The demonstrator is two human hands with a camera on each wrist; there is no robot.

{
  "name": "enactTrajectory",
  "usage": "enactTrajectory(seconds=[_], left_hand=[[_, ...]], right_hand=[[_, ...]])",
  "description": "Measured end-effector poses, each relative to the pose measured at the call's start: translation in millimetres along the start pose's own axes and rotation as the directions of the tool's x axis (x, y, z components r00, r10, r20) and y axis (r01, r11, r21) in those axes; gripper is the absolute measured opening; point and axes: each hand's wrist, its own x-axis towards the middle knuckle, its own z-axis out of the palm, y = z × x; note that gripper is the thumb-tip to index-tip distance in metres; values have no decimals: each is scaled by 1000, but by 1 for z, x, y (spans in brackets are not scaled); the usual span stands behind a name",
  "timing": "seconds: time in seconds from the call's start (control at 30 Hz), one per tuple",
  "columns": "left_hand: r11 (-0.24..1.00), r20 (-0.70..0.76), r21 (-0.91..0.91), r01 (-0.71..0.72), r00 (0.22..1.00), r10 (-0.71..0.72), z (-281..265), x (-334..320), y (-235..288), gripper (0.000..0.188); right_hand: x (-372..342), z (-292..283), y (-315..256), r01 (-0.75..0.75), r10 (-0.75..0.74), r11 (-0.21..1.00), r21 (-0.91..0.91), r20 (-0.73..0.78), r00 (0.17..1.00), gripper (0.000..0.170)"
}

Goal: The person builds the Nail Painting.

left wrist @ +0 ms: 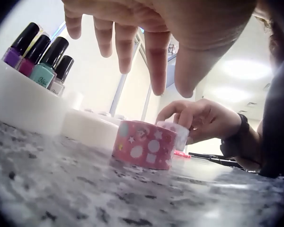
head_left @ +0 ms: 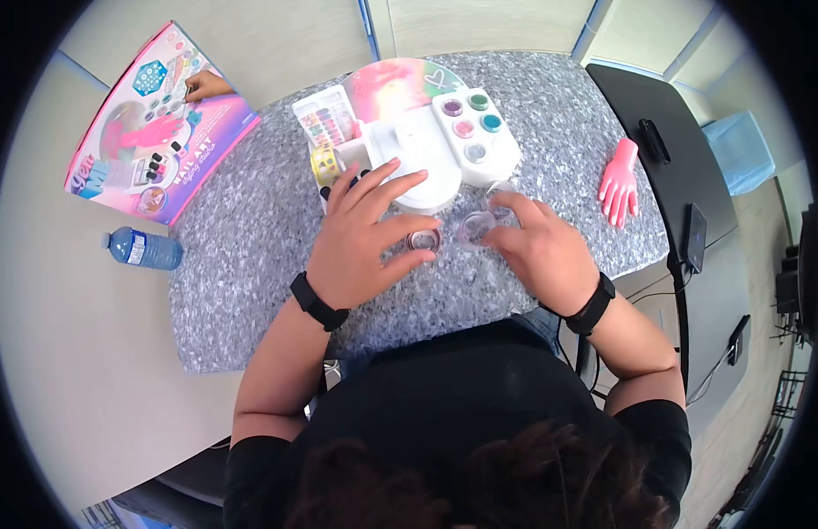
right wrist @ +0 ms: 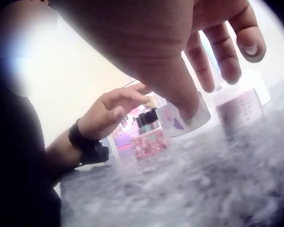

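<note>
In the head view my left hand (head_left: 356,238) is spread over a small roll of tape (head_left: 424,240), fingers straight. The left wrist view shows this roll as pink with pale shapes (left wrist: 144,145), standing on the tabletop below the hand (left wrist: 180,23) with a gap between. My right hand (head_left: 546,256) pinches a clear roll with pale patterns (head_left: 476,229) between thumb and finger. That roll (right wrist: 182,124) looks slightly tilted in the right wrist view, the thumb against its side. Another clear roll (head_left: 500,192) lies just beyond, partly behind the fingers.
A white nail station (head_left: 427,181) with glitter pots (head_left: 464,130) stands at the back. Polish bottles (left wrist: 45,68) sit in its left side, near a yellow roll (head_left: 323,166). Farther out are a box (head_left: 162,132), a water bottle (head_left: 143,249) and a pink model hand (head_left: 619,183).
</note>
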Motion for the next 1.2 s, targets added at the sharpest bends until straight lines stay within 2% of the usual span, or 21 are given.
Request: enactTrajectory(seconds=[0.07, 0.13, 0.17, 0.23, 0.27, 0.4, 0.47, 0.67, 0.77, 0.9, 1.07, 1.2], left_hand=[[990, -19, -140, -34, 999, 31, 0, 3, 5, 29], [984, -6, -158, -78, 997, 78, 1, 2, 5, 27], [975, 4, -183, -123, 992, 126, 2, 2, 4, 25], [976, 31, -184, -117, 992, 124, -1, 2, -1, 26], [976, 64, -188, -107, 991, 121, -3, 2, -3, 27], [986, 52, -144, -85, 994, 93, -13, 1, -11, 26], [996, 65, -76, -42, 997, 47, -18, 1, -12, 28], [998, 56, -48, -32, 998, 34, -25, 1, -14, 26], [999, 79, -46, -20, 997, 23, -26, 0, -17, 27], [998, 102, -55, -27, 994, 32, -27, 0, -19, 29], [999, 138, -42, -25, 990, 30, -25, -1, -19, 35], [999, 136, -37, -20, 990, 25, -22, -2, -19, 34]], right_hand=[[2, -6, -7, 47, -46, 998, 41, -26, 999, 19], [8, -10, -17, 156, -153, 978, 136, -37, 988, 18], [10, -9, -21, 161, -157, 978, 134, -41, 987, 18], [16, -6, -27, 217, -208, 953, 212, -63, 976, 18], [18, -4, -30, 242, -225, 947, 209, -105, 969, 18], [24, 3, -29, 245, -226, 953, 181, -118, 967, 18], [26, 8, -27, 210, -197, 973, 98, -129, 972, 19], [29, 13, -24, 128, -126, 990, 56, -40, 991, 24], [27, 17, -25, 62, -63, 993, 105, 8, 998, 27], [29, 23, -23, 76, -76, 991, 106, -8, 997, 27], [32, 23, -26, 23, -32, 995, 100, 85, 996, 28], [34, 29, -25, 1, -9, 991, 132, 64, 998, 27]])
